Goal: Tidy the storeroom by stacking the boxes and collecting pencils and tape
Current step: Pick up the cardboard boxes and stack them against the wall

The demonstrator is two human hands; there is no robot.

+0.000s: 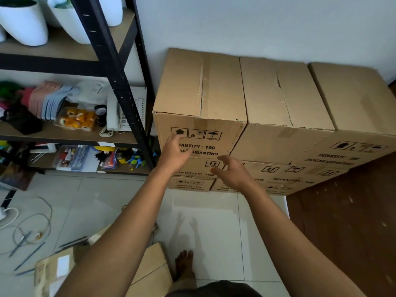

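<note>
Both sets of fingers are spreading loose and holding nothing: the left hand (174, 154) is reaching against the front of the top box (200, 116), the right hand (232, 173) hovering beside it. The stack looks nearly done, but pencils (29, 254) are lying on the floor (uncollected), a flat box (147, 269) too.

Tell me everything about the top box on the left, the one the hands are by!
The top left box is plain brown cardboard, closed, its top flaps meeting along a taped seam. It sits upright on another box, against the white wall, beside the black shelf and right next to a matching box. Its front has black handling symbols and the words QUANTITY : 100. The left hand reaches to its front with straight fingers; whether it touches is unclear.
</note>
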